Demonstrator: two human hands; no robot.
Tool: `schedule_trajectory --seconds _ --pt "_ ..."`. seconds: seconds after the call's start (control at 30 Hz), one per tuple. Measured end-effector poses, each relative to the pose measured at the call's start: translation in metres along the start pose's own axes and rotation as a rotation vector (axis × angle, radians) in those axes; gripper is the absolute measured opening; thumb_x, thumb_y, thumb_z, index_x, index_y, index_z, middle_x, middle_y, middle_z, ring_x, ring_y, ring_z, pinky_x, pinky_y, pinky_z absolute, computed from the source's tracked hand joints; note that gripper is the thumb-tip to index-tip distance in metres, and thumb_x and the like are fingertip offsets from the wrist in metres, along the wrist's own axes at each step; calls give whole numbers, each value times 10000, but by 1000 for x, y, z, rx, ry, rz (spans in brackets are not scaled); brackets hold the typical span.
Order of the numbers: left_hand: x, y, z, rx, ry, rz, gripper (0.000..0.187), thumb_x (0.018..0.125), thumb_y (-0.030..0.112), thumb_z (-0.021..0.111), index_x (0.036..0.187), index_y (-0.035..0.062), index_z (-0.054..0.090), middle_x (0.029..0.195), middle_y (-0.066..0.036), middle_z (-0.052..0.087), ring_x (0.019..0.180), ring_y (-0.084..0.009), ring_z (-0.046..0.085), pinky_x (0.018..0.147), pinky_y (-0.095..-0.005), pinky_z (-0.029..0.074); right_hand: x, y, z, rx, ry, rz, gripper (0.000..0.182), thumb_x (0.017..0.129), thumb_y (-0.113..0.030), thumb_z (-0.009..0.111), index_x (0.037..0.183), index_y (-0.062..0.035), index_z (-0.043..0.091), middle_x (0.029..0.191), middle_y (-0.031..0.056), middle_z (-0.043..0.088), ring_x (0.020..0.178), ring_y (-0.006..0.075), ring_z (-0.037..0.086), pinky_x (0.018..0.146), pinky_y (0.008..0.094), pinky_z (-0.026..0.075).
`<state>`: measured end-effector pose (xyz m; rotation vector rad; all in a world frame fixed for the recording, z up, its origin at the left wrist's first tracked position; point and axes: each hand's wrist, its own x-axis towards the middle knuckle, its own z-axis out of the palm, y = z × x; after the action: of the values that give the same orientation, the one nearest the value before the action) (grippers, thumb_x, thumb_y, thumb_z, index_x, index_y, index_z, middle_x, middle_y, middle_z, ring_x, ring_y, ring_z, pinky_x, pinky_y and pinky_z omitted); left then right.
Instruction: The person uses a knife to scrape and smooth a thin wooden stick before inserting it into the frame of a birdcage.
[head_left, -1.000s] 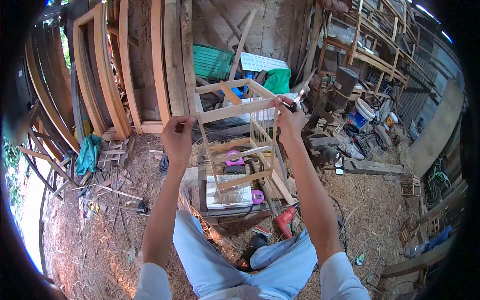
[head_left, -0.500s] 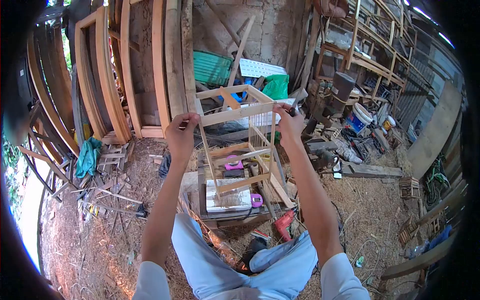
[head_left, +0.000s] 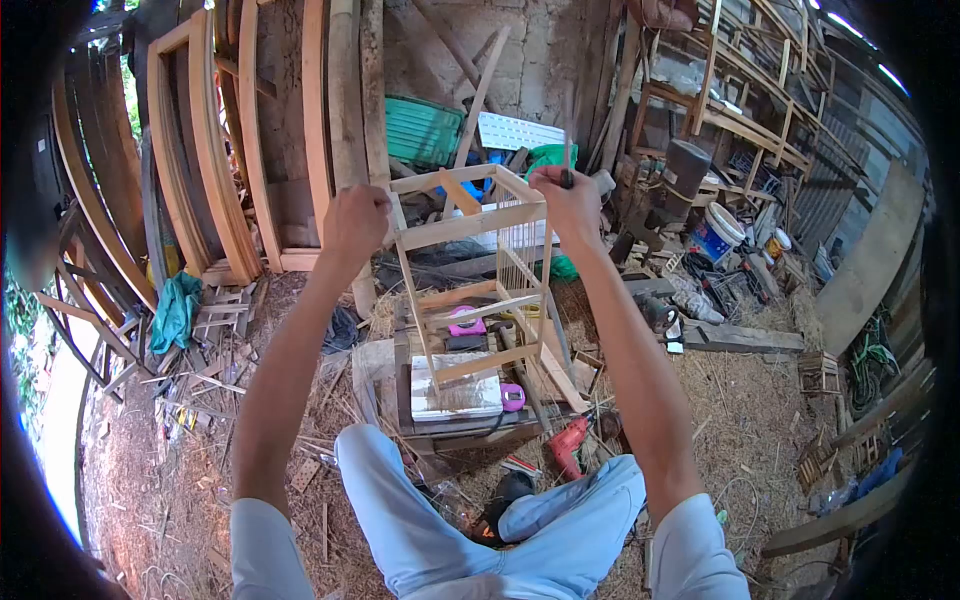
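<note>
A small wooden cage frame (head_left: 470, 228) with a row of thin upright bars on its right side stands in front of me. My left hand (head_left: 352, 228) is just beside its upper left corner, fingers curled; whether they pinch anything small is hidden. Close to the upper right corner, my right hand (head_left: 572, 212) grips a thin tool (head_left: 567, 178) with a dark handle, its slender shaft pointing up. Beneath the frame are a white block (head_left: 455, 392), a pink tape measure (head_left: 512, 398) and another pink tape measure (head_left: 468, 322).
A red power drill (head_left: 568, 447) lies on the ground by my legs. Wood scraps and shavings cover the floor. Long wooden frames (head_left: 205, 150) lean at the left wall. A bucket (head_left: 718, 235) and piled clutter stand on the right, and a green crate (head_left: 420, 132) at the back.
Both hands have come off the cage frame's top bar. The left has moved up and slightly left; the right has risen, its tool now pointing upward. The frame stays nearly in place.
</note>
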<state>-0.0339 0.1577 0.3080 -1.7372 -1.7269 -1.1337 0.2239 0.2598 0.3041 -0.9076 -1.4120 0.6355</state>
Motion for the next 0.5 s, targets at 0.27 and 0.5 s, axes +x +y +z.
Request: schedule_trajectory --seconds 0.27,0.5 --pt "27 -31 21 -262 -105 -48 120 708 4 630 816 -9 680 750 -191 647 720 -315 650 662 -372 514 40 -3 12 -597 -89 58 264 733 -263 620 771 -10 685 807 225 652 802 377 639 747 415 502" --pt "13 -33 24 -533 -258 -263 115 763 16 644 865 -2 692 705 -101 656 603 -136 621 548 -271 502 70 10 6 -823 -295 45 369 651 -268 664 873 27 671 941 236 647 892 379 630 801 402 503"
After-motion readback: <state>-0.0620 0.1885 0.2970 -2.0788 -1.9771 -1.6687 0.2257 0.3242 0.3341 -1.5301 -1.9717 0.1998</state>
